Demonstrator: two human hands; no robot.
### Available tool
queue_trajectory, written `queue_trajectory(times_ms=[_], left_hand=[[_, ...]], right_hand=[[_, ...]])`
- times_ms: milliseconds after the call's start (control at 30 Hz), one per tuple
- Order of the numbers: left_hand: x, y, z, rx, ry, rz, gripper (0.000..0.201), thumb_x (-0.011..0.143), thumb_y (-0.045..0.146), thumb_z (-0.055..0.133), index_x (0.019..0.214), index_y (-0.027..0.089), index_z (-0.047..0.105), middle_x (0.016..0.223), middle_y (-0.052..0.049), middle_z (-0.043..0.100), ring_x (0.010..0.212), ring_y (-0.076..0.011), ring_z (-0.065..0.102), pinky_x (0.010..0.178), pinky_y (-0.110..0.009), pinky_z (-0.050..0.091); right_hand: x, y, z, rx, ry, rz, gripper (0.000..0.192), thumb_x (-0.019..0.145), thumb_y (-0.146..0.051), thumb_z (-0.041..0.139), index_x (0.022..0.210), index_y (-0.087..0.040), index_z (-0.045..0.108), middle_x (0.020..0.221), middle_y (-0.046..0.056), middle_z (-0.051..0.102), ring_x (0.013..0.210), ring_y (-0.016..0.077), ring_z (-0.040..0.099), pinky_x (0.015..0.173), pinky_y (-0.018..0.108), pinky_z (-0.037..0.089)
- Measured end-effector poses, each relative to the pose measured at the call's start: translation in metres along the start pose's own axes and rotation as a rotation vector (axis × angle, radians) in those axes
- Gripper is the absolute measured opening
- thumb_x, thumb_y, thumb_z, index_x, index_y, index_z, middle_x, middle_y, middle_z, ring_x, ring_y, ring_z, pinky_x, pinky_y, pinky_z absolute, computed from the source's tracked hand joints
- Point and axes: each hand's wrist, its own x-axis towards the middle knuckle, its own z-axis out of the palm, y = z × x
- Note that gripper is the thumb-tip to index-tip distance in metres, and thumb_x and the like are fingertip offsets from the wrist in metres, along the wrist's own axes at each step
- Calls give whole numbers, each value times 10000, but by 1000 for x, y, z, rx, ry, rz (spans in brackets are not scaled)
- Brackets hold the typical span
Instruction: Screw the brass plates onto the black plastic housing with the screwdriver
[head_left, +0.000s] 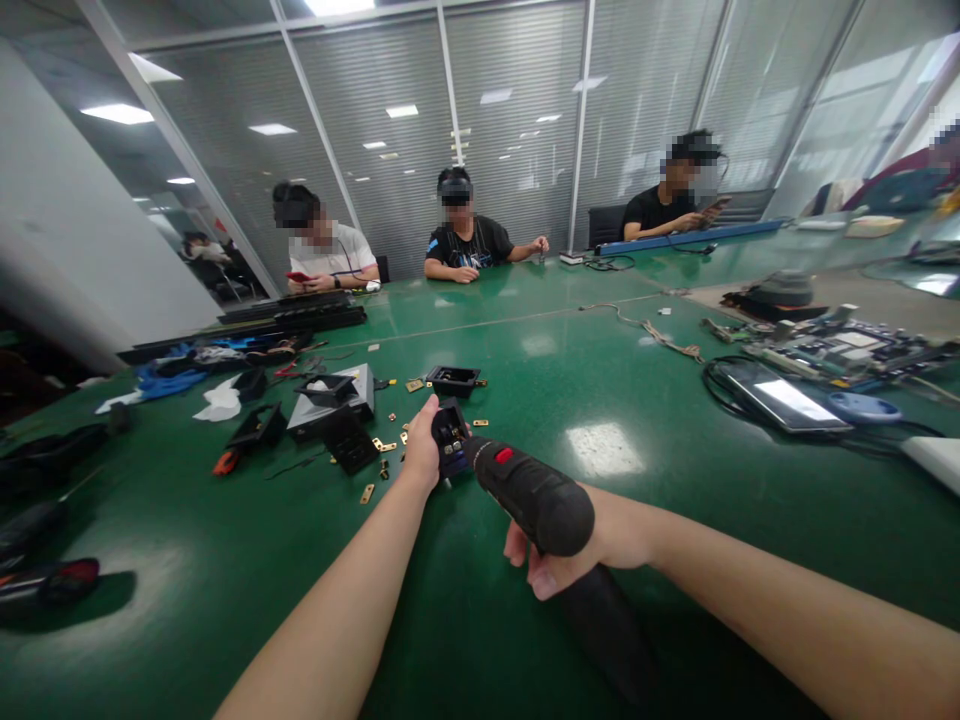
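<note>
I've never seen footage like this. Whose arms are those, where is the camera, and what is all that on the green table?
There is no machine here: the camera sits on a person's head, looking down at their own bare arms. The left hand steadies a small black socket part on the green table. The right hand holds a black electric screwdriver, its tip at that part. Small brass pieces and other black housings lie around. Three other people sit at the far side.
</note>
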Motion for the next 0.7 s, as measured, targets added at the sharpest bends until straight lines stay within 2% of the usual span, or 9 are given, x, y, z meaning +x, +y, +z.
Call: queue_trajectory(times_ms=[367, 700], left_hand=[[1, -1, -1, -5, 8, 3, 581, 935, 786, 872, 922, 232, 697, 765, -89, 814, 648, -264, 787, 641, -369, 666], [4, -3, -4, 2, -2, -32, 620, 938, 827, 853, 951, 227, 699, 779, -77, 815, 623, -248, 780, 645, -363, 653]], right_hand=[[0, 2, 0, -6, 2, -11, 572, 600, -458, 1223, 929, -183, 844, 983, 38, 843, 888, 219, 760, 791, 334, 609], [-1, -2, 1, -16, 6, 24, 604, 586, -483, 1229, 933, -188, 831, 980, 28, 830, 885, 214, 748, 785, 333, 597]])
